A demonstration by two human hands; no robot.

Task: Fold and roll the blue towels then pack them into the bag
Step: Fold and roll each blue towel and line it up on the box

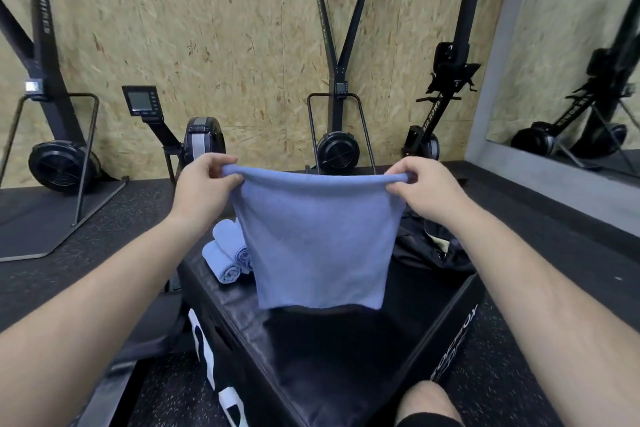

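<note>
A blue towel [317, 239] hangs folded over in the air above a black padded box [332, 340]. My left hand [204, 184] pinches its top left corner and my right hand [424, 189] pinches its top right corner, so the top edge is stretched between them. Behind the hanging towel, on the box's far left part, lie rolled blue towels [225, 253], partly hidden by it. A black bag [429, 250] lies on the far right of the box, its opening partly hidden by the towel and my right arm.
Rowing machines [337, 149] and other black gym frames stand along the chipboard wall behind the box. A mirror [571, 80] covers the wall at right. Dark speckled rubber floor [114, 218] surrounds the box. A knee [427, 402] shows at the bottom right.
</note>
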